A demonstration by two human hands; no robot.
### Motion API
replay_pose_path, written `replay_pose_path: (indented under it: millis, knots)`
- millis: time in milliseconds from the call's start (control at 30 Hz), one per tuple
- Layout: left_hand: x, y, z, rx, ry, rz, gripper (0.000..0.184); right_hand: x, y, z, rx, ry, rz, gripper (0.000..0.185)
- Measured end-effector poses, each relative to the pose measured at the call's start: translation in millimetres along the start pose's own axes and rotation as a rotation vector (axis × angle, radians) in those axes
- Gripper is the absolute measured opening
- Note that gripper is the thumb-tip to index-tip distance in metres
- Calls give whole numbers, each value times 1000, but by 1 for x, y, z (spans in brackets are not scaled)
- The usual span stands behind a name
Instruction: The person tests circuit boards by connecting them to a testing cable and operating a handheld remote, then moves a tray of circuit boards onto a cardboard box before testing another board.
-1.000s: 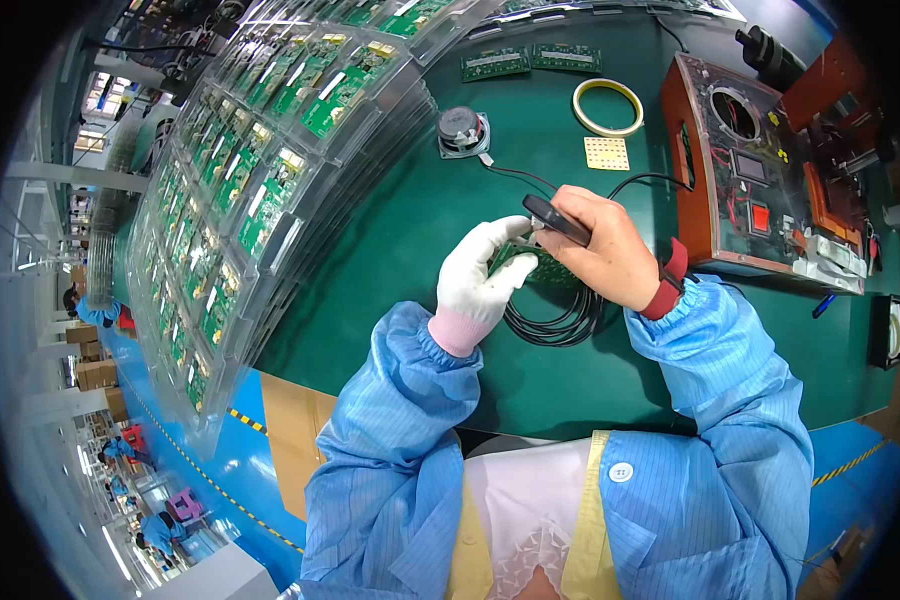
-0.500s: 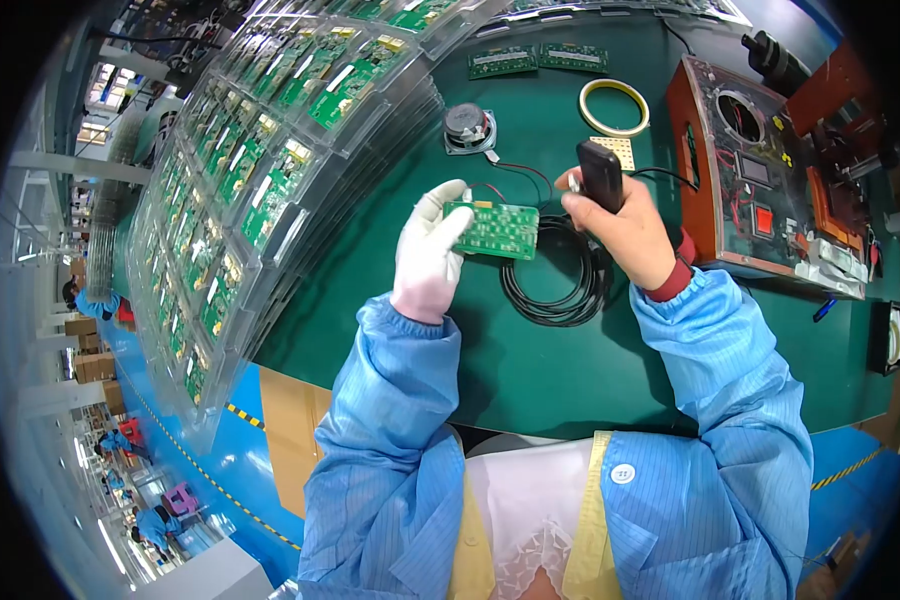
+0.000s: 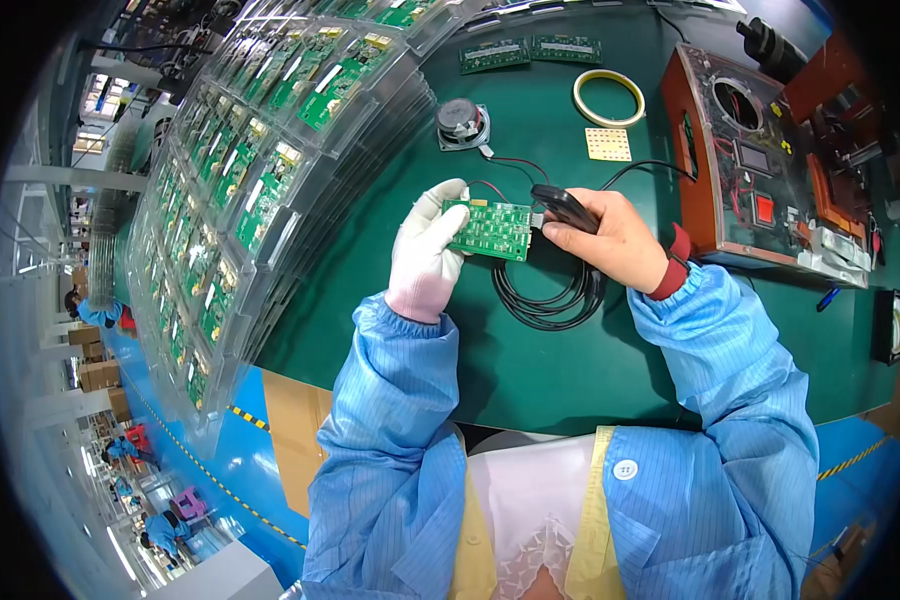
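My left hand, in a white glove, grips a green circuit board by its left end, thumb on top. My bare right hand is closed around a black plug-like device with a silvery metal end. That metal end meets the board's right edge; whether it sits inside a socket I cannot make out. Thin red and black wires run from behind the board to a round speaker. Below the board lies a coiled black cable on the green table.
Stacked clear trays of circuit boards rise at the left. An orange-sided test box stands at the right. A yellow tape roll, a dotted label sheet and two boards lie at the back. A red wristband circles my right wrist.
My right hand has tilted the black device from upright to pointing left and brought its metal end against the board's right edge. My left hand still holds the board in nearly the same place.
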State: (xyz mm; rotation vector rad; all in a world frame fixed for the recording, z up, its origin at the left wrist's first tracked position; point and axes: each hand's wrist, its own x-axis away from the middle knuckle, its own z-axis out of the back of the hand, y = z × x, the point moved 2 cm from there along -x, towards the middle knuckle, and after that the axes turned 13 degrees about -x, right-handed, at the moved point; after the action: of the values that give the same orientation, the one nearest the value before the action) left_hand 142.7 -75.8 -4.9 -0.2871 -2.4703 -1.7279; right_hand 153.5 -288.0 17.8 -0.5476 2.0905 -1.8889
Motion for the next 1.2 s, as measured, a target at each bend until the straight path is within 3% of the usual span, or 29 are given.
replay_pose_path:
  millis: [300, 433, 633, 767, 800, 933, 1033, 1100, 1200]
  knots:
    - [6, 7, -8, -237, 41, -44, 37, -2, 1, 5, 18, -31, -129, 5]
    - [8, -2, -10, -616, 79, -178, 39, -3, 6, 7, 104, -1, -48, 6]
    - [6, -11, -13, -518, 68, -180, 39, -3, -1, 13, 176, -12, -83, 4]
    - [4, -13, -11, -792, 121, -204, 40, 13, -17, 2, 817, 244, 627, 18]
    - [3, -11, -12, -783, 105, -212, 40, 25, -28, 3, 792, 239, 590, 26]
    - [2, -1, -6, -1271, 164, -168, 46, 80, -72, 18, 793, 353, 427, 42]
    - [-12, 1, 5, -1208, 282, -250, 48, 112, -83, 49, 931, 581, 325, 63]
    - [-23, 6, 15, -1148, 402, -321, 51, 121, -77, 65, 955, 698, 185, 62]
    - [-45, 16, 17, -1174, 421, -333, 58, 122, -69, 79, 1077, 627, 169, 60]
